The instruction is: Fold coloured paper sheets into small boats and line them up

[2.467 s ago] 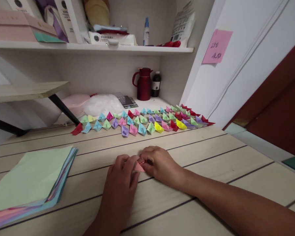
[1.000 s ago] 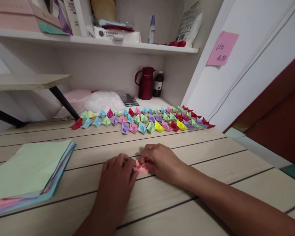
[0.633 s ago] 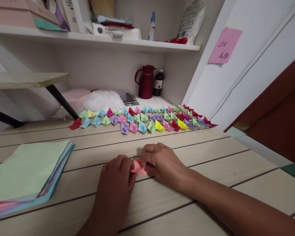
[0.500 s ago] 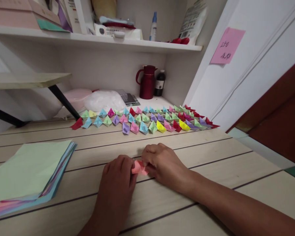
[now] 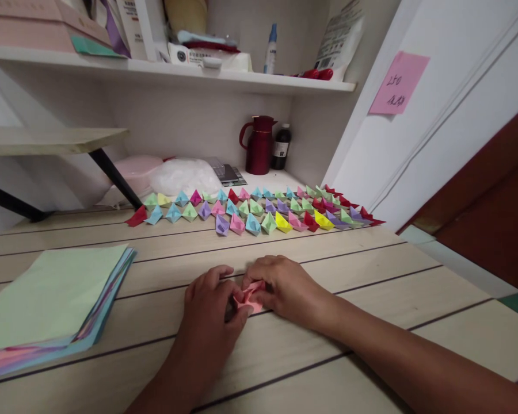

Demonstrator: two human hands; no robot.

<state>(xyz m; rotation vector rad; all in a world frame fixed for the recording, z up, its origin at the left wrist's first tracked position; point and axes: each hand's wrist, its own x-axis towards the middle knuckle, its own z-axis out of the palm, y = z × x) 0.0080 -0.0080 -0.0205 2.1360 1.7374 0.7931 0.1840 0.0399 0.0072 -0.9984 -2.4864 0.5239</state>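
A small folded piece of salmon-pink paper [image 5: 254,299] is held between my two hands, low over the striped tabletop. My left hand [image 5: 213,310] pinches its left end between thumb and index finger, with the other fingers loosely bent. From the other side, my right hand [image 5: 285,290] grips the paper with thumb and fingers, hiding part of its right side. Beyond the hands, rows of small folded paper boats [image 5: 253,224] in many colours stand along the back of the table.
To the left lies a stack of coloured paper sheets [image 5: 56,293], light green on top. A dark table-stand leg [image 5: 114,178] comes down at the back left. Behind the boats, a red jug [image 5: 259,146] and a dark bottle [image 5: 281,146] stand under a white shelf [image 5: 242,79].
My left thumb and index finger have moved onto the paper's near left end, and its hand has opened up a little. The paper has turned and its folds look different.
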